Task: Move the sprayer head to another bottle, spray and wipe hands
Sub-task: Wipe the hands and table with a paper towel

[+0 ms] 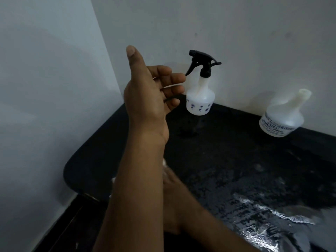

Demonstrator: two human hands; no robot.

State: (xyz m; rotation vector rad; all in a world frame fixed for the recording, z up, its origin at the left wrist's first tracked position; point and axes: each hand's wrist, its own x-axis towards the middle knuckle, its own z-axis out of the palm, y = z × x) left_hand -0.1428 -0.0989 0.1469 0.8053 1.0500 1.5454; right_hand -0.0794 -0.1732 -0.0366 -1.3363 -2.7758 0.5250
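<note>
A white bottle with small flower prints (200,100) stands at the back of the black counter (236,160), against the wall. The black sprayer head (203,63) is on it, nozzle facing left. A second white bottle with a printed label (282,118) stands to the right with a bare neck. My left hand (149,91) is raised in front of the first bottle, thumb up, fingers loosely curled and holding nothing. My right hand (172,188) lies blurred behind my left forearm, pressing a white tissue (165,162) against it; most of the tissue is hidden.
White walls meet in a corner behind and left of the counter. The counter's rounded left edge (72,170) drops to a dark floor. A shiny patch (272,215) glints on the counter at the lower right.
</note>
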